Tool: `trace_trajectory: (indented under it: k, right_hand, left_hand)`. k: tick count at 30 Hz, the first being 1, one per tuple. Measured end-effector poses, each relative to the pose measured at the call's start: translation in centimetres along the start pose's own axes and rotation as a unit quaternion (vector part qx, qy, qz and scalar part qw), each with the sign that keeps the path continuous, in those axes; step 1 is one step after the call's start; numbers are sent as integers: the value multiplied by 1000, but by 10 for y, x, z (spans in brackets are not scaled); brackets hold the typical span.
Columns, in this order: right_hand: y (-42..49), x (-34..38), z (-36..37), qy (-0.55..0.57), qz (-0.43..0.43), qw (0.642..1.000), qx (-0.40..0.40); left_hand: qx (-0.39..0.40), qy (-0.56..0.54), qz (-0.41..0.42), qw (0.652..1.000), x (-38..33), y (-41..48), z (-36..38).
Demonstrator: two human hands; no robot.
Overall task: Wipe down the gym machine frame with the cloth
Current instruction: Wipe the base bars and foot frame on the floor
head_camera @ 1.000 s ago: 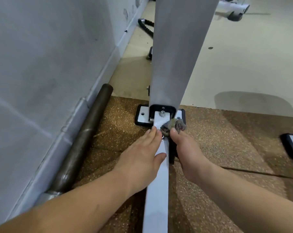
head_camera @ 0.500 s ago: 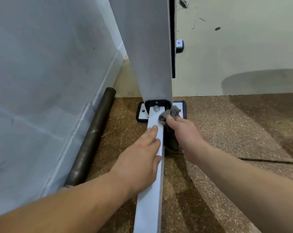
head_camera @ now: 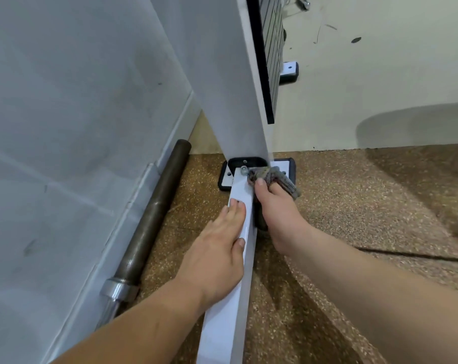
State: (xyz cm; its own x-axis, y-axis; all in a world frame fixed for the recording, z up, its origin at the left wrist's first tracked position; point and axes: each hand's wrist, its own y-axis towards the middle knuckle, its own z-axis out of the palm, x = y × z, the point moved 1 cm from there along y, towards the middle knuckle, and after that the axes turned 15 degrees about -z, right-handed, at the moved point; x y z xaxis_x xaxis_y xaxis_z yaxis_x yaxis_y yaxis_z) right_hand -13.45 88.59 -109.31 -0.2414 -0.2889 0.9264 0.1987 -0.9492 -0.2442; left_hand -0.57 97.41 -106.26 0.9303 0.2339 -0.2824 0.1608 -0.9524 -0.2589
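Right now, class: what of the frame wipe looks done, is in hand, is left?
Done: the white bar looks clean. In hand: right hand grips the cloth at its bolted end; left hand rests on the bar. Left: probably the upright panel.

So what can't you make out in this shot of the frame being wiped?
Head view only:
Cloth: mostly bunched inside the right hand, so its size is hidden.
White floor bar: near end cut off by the bottom edge; the left hand covers part.
Upright panel: top cut off by the upper edge.
Weight stack: largely hidden behind the upright panel.
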Motion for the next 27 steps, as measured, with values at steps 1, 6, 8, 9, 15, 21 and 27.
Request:
trace_trajectory:
  k: [1, 6, 8, 9, 15, 21, 27]
  right_hand:
    - [3, 2, 3, 31, 10, 999, 1]
    - [-24, -14, -15, -89, -68, 994, 11]
    - [-33, -26, -22, -183, -115, 976, -1]
    - [-34, -28, -22, -208, -131, 969, -16]
    - [-16, -32, -3, -293, -193, 936, 10]
    - [-35, -35, -5, -250, -155, 954, 52]
    - [-21, -27, 1, -234, -147, 960, 33]
  left_hand:
    - [7, 4, -2, 1000, 0, 0, -1]
    - [16, 5, 2, 1000, 4, 4, -9]
    - [21, -7, -2, 1000, 5, 5, -7]
    - [23, -11, -2, 1000, 6, 5, -6]
    - [22, -20, 18, 999, 9, 5, -5]
    - [25, -24, 33, 999, 14, 8, -6]
    - [28, -35, 37, 998, 14, 7, -5]
